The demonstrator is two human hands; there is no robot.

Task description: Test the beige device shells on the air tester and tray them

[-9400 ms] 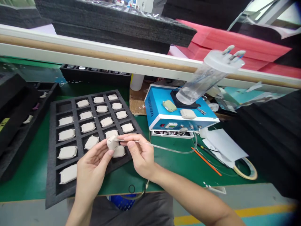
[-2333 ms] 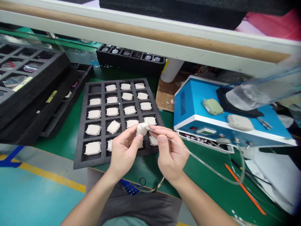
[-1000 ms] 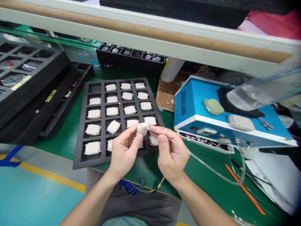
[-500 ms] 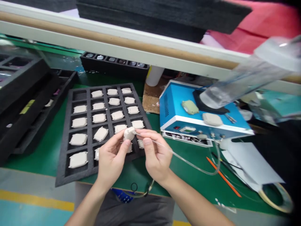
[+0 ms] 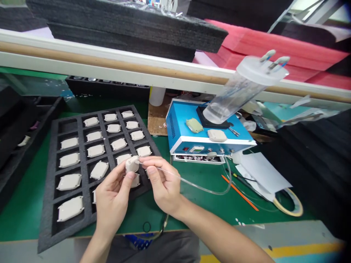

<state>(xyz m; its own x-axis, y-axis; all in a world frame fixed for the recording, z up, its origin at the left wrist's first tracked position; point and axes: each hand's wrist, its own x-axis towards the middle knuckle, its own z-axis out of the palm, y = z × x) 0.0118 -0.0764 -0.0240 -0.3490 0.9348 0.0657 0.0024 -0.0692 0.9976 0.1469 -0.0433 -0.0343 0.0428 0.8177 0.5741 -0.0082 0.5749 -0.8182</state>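
Observation:
My left hand (image 5: 112, 199) pinches a small beige case (image 5: 131, 166), shaped like a watch case, between thumb and fingers, tilted above the foam tray. My right hand (image 5: 166, 184) grips the end of a thin clear tube (image 5: 201, 189) and holds its tip against the case's right edge; whether the tip goes inside cannot be seen. From there the tube loops back to the front of a blue control box (image 5: 177, 129). Below my hands lies a black foam tray (image 5: 47, 204) with several similar beige cases (image 5: 70, 209) in its pockets; my hands hide a few of these.
A clear cylinder (image 5: 226, 102), a greenish case (image 5: 194, 125) and another beige case (image 5: 217, 135) rest on the box. An orange stick (image 5: 241, 193), white paper (image 5: 263, 171) and a tape roll (image 5: 297, 206) lie right. A shelf edge (image 5: 109, 62) crosses behind.
The camera view has shifted, so the tray, box and hands appear farther left. Both hands keep their hold, with the tube tip still at the case's edge.

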